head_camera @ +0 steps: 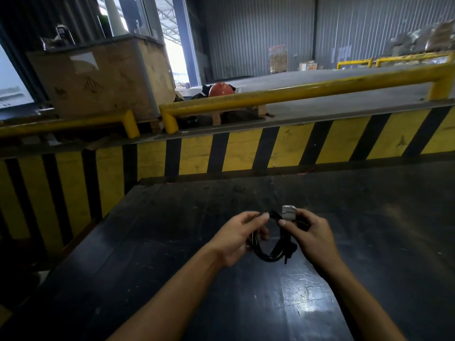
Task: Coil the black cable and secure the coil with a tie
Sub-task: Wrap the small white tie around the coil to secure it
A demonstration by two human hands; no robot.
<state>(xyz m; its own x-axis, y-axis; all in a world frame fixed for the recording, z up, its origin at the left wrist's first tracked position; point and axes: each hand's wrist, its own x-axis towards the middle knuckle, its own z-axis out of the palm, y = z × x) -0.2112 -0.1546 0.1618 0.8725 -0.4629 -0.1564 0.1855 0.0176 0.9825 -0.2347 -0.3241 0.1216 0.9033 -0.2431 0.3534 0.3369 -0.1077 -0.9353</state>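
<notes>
The black cable (267,255) is wound into a small coil and held just above the dark table (172,242). My left hand (237,238) grips the coil's left side, thumb and forefinger pinched near its top. My right hand (311,236) pinches the top right of the coil, where a thin strand that may be the tie crosses; I cannot tell for sure. A small grey-white block (288,212) sits at the coil's top, between my fingertips. The cable's black plug end (289,251) hangs down below my right hand.
Behind the table runs a yellow-and-black striped barrier (270,148) topped by a yellow rail (295,91). A large cardboard box (103,77) stands at the back left, and an orange hard hat (221,89) lies beyond the rail.
</notes>
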